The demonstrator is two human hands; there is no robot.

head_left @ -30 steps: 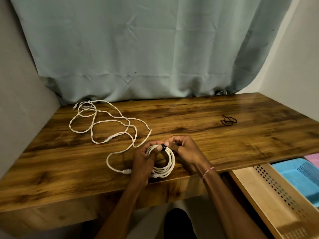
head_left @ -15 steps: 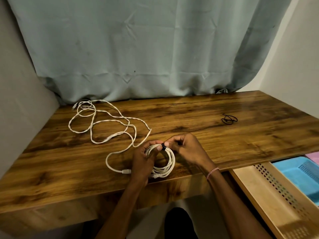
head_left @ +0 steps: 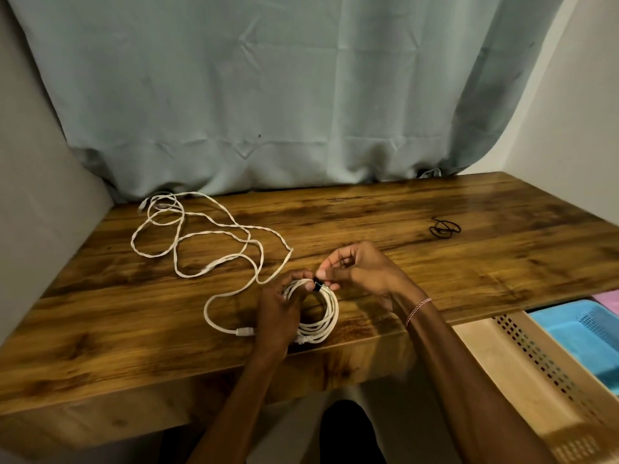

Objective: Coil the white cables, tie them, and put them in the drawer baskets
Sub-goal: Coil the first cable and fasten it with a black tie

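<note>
**A:** What could go wrong from here?

**B:** The coiled white cable (head_left: 330, 316) lies near the front edge of the worktop (head_left: 502, 262), about midway along it. A small black tie (head_left: 317, 285) sits at the top of the coil, apparently not yet fastened. If it slips out of the fingertips, I judge the loops may spring apart and the coiling would need redoing. A loose white cable (head_left: 217, 232) sprawls from the back left corner toward the coil, and its plug end lies just beside the left hand. Lifting the coil could snag that strand and drag it along. The coil is also close enough to the front edge to slide off.

**A:** How are the hands holding things?

**B:** The left hand (head_left: 279, 309) is curled round the coil's left side, clasping the loops together, with its fingertips up near the tie. The right hand (head_left: 361, 269) pinches the tie between thumb and forefinger, and its other fingers are bent above it, touching nothing. Neither hand is slack.

**A:** Where does the coil go next?

**B:** Below the worktop's right front corner is an open drawer, holding a beige basket (head_left: 522, 373) and a blue basket (head_left: 576, 333). Spare black ties (head_left: 444, 227) lie on the worktop, well apart from the hands, toward the back right.
</note>
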